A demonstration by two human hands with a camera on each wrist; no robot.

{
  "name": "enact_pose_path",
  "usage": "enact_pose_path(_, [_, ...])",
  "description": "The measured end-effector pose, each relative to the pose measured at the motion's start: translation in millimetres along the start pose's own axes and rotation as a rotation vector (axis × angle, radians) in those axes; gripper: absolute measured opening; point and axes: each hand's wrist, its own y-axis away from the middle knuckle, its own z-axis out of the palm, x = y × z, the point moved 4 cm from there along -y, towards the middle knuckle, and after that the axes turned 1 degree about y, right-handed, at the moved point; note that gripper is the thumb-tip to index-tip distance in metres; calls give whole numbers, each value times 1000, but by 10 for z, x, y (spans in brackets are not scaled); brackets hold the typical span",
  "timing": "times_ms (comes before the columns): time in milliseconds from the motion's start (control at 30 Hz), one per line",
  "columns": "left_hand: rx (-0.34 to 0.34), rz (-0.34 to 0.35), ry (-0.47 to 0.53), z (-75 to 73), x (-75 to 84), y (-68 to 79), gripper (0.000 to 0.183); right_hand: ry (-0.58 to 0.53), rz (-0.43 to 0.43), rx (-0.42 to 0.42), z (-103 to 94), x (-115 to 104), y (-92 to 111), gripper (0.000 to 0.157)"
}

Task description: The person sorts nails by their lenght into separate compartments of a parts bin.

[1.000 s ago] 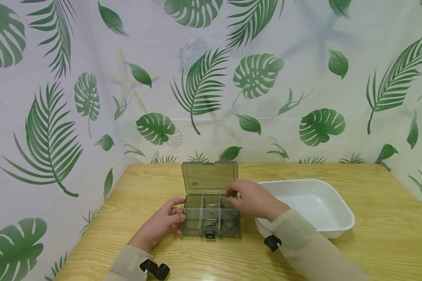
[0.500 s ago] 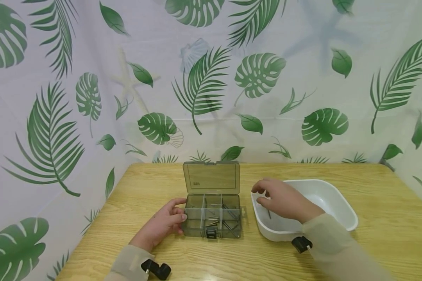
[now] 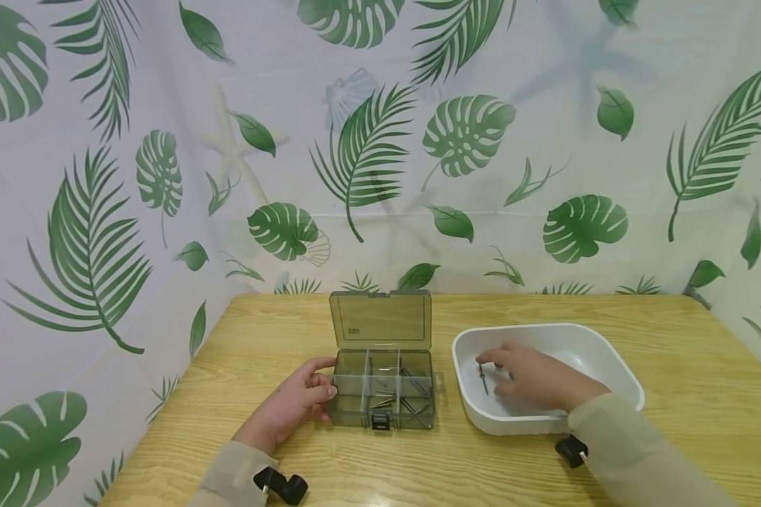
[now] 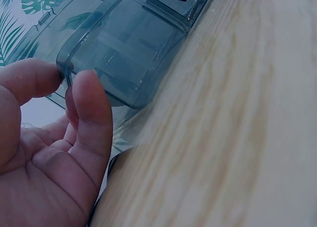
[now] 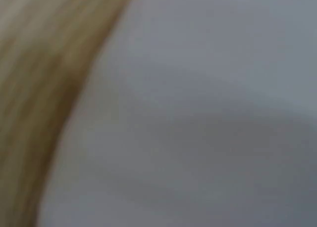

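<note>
In the head view, a smoky transparent compartment box (image 3: 382, 387) stands with its lid (image 3: 380, 320) raised. Several thin metal screws or pins (image 3: 383, 403) lie in its middle and right compartments. My left hand (image 3: 298, 400) grips the box's left side, thumb in front and fingers behind; the left wrist view shows this hand (image 4: 64, 133) at a corner of the box (image 4: 124, 49). My right hand (image 3: 533, 373) is over the white basin (image 3: 630, 398), fingers loosely bent. A thin dark screw-like piece (image 3: 484, 380) lies in the basin by its fingertips; any contact is unclear.
Box and basin stand side by side on a wooden table (image 3: 380, 465), a narrow gap between them. Leaf-patterned cloth (image 3: 380, 176) hangs behind and at the left. The right wrist view shows only the blurred basin wall (image 5: 188, 113) and table.
My right hand has moved from the box's right compartments rightward to the basin, where the thin piece now shows fully. The left hand keeps its grip on the box.
</note>
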Motion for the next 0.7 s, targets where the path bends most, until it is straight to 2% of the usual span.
enact_pose_path(133, [1, -4, 8, -1, 0, 1, 63, 45, -1, -8, 61, 25, 2, 55])
enact_pose_path(333, [3, 3, 11, -4, 4, 3, 62, 94, -15, 19, 112, 79, -13, 48])
enact_pose_path(467, [5, 0, 10, -5, 0, 5, 63, 97, -4, 21, 128, 107, -33, 38])
enact_pose_path(700, [2, 2, 11, 9, 10, 21, 64, 112, 5, 19, 126, 114, -32, 13])
